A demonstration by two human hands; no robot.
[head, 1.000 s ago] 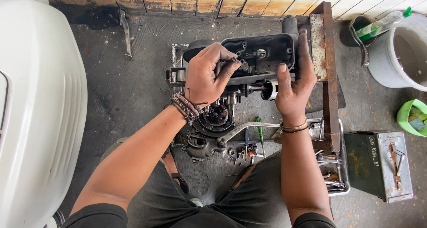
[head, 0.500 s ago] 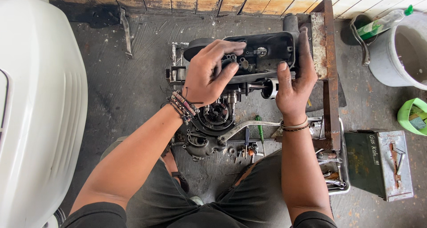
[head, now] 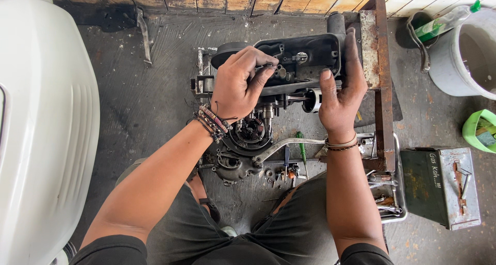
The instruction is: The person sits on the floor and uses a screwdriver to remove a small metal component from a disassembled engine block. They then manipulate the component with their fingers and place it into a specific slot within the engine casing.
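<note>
Left hand (head: pixel 238 84) pinching something small on the black engine case (head: pixel 305 58), right hand (head: pixel 341 92) gripping its right end, rusty frame (head: pixel 380 84) crowding right, green screwdriver (head: pixel 301 146) near.

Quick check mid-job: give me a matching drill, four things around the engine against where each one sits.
Things:
1. left hand
2. right hand
3. green metal box
4. grey bucket

Places:
A. far right, near the wooden wall
B. gripping the engine casing's right end
C. on the floor beside the tray of tools
D. fingertips on the casing's open face

Pairs: 1-D, 2-B, 3-C, 4-A
</note>
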